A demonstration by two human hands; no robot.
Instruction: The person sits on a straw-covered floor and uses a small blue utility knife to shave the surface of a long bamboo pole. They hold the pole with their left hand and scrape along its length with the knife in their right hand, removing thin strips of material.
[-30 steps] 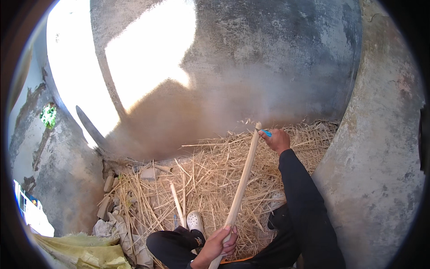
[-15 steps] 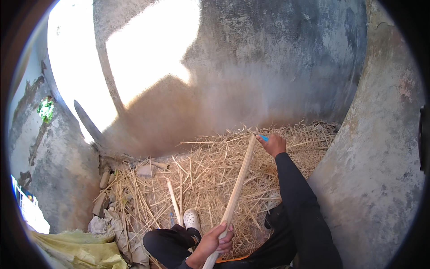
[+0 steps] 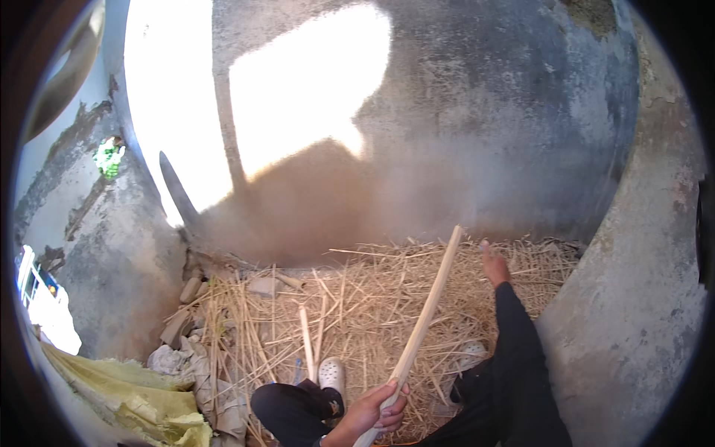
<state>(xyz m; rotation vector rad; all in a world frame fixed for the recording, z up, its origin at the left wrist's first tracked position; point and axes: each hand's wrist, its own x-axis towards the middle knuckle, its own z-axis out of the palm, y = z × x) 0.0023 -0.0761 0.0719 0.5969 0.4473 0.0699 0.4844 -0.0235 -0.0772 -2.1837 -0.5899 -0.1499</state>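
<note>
Head: plain stick [image 3: 427, 313] in left hand [image 3: 378, 411]

I grip a long, straight, pale wooden stick [image 3: 423, 320] near its lower end. It slants up and away from me, leaning rightward over loose straw [image 3: 357, 298], its surface bare and light, its far tip free.

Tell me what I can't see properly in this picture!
Head view:
Wooden stick: its near end is cut off by the lower edge.
Right hand: too small and blurred to tell whether it holds anything.
Whatever lies under the straw: hidden by the straw.
</note>
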